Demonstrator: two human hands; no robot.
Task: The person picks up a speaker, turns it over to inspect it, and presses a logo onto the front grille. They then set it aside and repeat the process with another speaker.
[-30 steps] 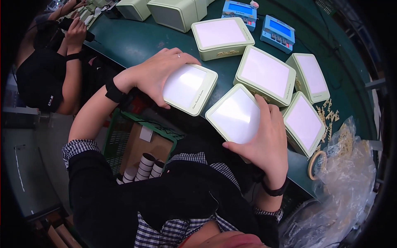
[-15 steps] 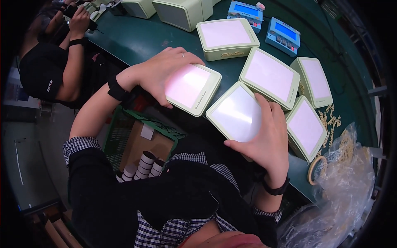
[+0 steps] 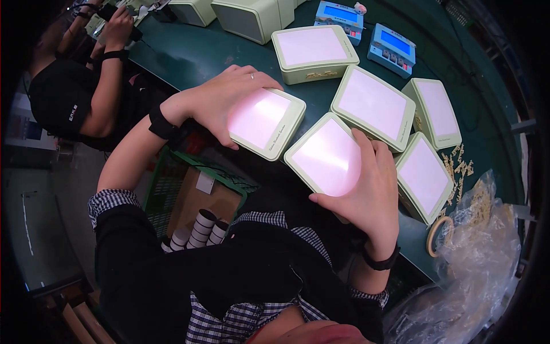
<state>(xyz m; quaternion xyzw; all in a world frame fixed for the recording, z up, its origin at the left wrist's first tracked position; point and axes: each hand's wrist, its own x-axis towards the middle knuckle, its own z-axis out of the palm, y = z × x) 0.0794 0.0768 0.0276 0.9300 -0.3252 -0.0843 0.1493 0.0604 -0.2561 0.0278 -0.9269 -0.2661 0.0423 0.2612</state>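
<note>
My left hand (image 3: 226, 103) is wrapped round the left side of a pale green box-shaped speaker (image 3: 260, 120), its thumb on the near edge and fingers over the far edge. To the right, my right hand (image 3: 372, 182) grips a second pale green speaker (image 3: 326, 157), with the thumb at its near edge and the fingers along its right side. Both have glossy pinkish-white front panels facing up, and their near corners almost meet. Close by on the table lie matching speakers: one (image 3: 375, 109) just behind the right-hand one and another (image 3: 425, 176) to its right.
Farther back are another speaker (image 3: 314, 49), one at the right (image 3: 436, 112), and two blue devices with screens (image 3: 392, 49). Gold lettering pieces (image 3: 458, 169), a tape roll (image 3: 440, 236) and clear plastic bags (image 3: 478, 264) lie at right. A green crate (image 3: 157, 192) stands below left; a co-worker (image 3: 69, 103) sits left.
The panel under my right hand has turned from whitish to pinkish with a bright glare. Both held speakers have shifted very slightly. The co-worker's arm has moved a little to the right.
</note>
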